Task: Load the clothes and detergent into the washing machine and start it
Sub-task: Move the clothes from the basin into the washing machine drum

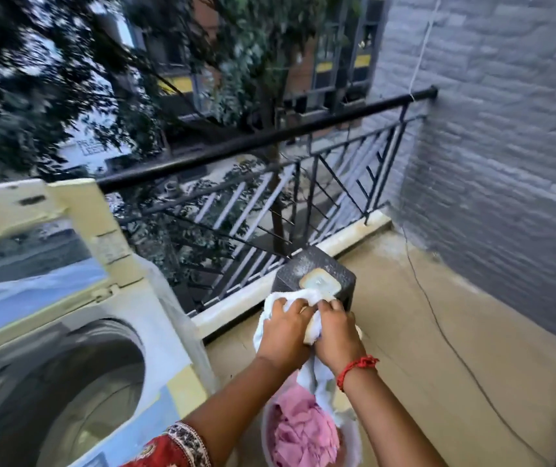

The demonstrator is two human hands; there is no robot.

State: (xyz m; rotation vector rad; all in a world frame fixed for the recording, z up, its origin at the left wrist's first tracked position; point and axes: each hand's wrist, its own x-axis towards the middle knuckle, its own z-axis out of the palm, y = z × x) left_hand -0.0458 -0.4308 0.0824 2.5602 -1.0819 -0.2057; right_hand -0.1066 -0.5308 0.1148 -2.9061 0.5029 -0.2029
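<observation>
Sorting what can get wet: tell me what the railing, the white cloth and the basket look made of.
Railing: seems painted metal, with a dark smooth round top bar and thin straight bars below.
White cloth: soft fabric, perhaps a towel; it bunches and drapes where both the left hand and the right hand grip it.
Basket: probably pale plastic; only a blurred thin rim shows around pink clothes.

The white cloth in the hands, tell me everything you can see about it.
The white cloth looks like soft, thin fabric, bunched and crumpled rather than folded. The left hand and right hand both grip its upper part, held up in the air. Its lower end hangs down between the wrists toward the basket of pink clothes; whether it touches them is unclear. It sits to the right of the open washing machine, in front of a dark stool.
</observation>
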